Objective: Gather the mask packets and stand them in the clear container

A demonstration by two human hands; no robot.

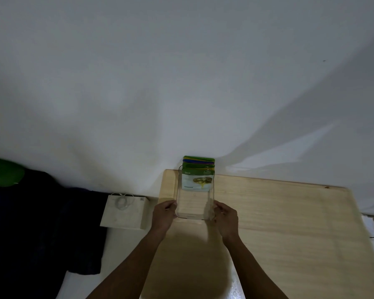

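Observation:
A clear container [194, 217] rests on the light wooden table [289, 223] near its far left corner. Several mask packets [198, 180] stand upright at the container's far end; the front one is white and green with an olive picture, and green, purple and yellow edges show behind it. My left hand [163, 215] grips the container's near left side. My right hand [225, 219] grips its near right side. The near half of the container holds nothing.
A white wall rises right behind the table. A pale box [125, 212] with a coiled white cable on top stands left of the table. Dark cloth [41, 223] fills the left. Some clutter shows past the table's right edge.

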